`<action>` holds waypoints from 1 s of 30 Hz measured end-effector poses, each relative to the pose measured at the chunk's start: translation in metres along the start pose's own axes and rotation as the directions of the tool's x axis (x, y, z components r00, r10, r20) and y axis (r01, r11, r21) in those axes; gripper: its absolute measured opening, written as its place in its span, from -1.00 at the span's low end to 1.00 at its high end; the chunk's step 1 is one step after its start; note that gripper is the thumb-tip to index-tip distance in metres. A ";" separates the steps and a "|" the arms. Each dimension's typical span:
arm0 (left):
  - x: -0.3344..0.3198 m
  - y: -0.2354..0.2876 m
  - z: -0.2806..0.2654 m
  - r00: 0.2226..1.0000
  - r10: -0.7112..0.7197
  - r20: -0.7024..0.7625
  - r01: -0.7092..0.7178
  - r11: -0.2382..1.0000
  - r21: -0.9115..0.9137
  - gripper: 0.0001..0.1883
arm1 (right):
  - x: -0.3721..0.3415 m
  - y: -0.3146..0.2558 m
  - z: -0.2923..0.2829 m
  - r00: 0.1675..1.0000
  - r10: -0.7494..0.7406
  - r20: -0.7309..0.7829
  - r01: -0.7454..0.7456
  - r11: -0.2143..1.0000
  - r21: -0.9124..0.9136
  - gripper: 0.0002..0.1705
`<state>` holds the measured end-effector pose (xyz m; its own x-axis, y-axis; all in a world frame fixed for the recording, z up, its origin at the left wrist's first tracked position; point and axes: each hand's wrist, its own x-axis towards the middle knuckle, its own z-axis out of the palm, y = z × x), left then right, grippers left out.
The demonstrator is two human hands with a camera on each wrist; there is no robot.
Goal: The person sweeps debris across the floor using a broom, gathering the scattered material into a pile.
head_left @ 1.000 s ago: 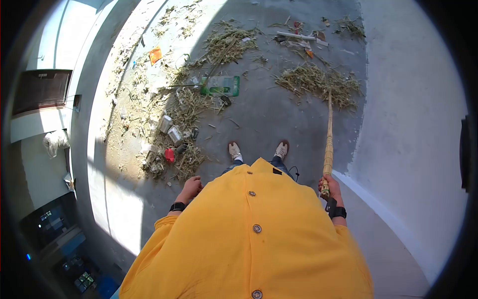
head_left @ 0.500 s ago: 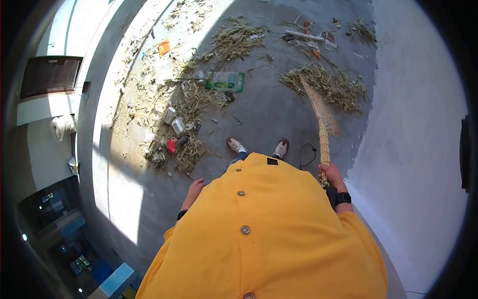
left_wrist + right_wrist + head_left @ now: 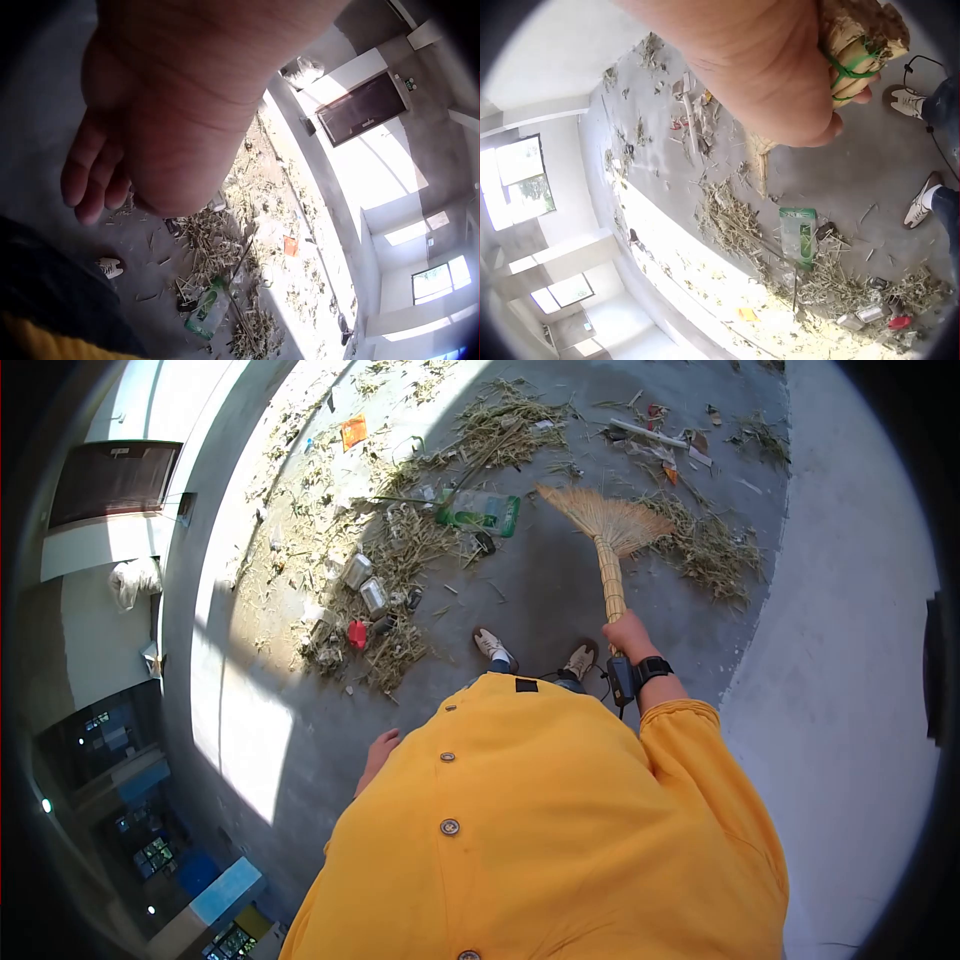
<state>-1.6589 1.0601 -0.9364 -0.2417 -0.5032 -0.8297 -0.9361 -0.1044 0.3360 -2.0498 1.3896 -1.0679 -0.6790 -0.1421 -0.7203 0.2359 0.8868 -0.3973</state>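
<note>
My right hand (image 3: 628,634) grips the bound handle of a straw broom (image 3: 610,575) in front of my body on the right. The broom's fanned bristles (image 3: 600,515) point away from me, overlapping the left end of a straw heap (image 3: 715,558) in the head view. Green twine (image 3: 849,71) circles the handle's butt end, which sticks out behind the fist in the right wrist view. My left hand (image 3: 165,142) hangs at my left side, its fingers loosely bent and holding nothing. Part of it is hidden by the yellow shirt in the head view.
On the left lies a wide litter of straw (image 3: 410,545) with a green clear packet (image 3: 480,513), cartons (image 3: 373,596), a red scrap (image 3: 357,633) and an orange wrapper (image 3: 353,432). A white stick (image 3: 648,433) lies far right. A white wall (image 3: 860,660) runs along the right.
The broom has swung left and forward from the right-hand heap, its bristles now spread wide. My right hand has moved forward and inward. The left hand has drawn back beside the shirt.
</note>
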 end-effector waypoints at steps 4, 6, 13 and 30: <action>0.010 -0.018 -0.019 1.000 -0.018 -0.010 0.018 1.000 -0.002 -0.54 | -0.003 -0.037 0.006 0.999 0.028 -0.033 -0.032 0.994 -0.109 -0.56; 0.015 -0.023 -0.026 0.999 -0.040 -0.013 0.040 0.999 -0.009 -0.54 | -0.005 -0.041 0.011 0.999 0.039 -0.009 -0.040 0.992 -0.118 -0.56; 0.044 -0.038 -0.037 0.998 0.066 0.013 -0.063 0.987 -0.149 -0.52 | -0.060 -0.001 0.011 1.000 0.022 0.009 -0.020 0.979 -0.203 -0.55; 0.037 0.033 -0.002 0.996 -0.023 0.083 0.036 0.987 -0.158 -0.54 | -0.165 0.065 -0.015 0.983 0.183 0.019 -0.183 0.983 -0.009 -0.49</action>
<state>-1.6986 1.0365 -0.9552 -0.2407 -0.4278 -0.8712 -0.8918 -0.2567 0.3725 -1.9327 1.4767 -0.9664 -0.6107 0.0145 -0.7917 0.3501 0.9017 -0.2536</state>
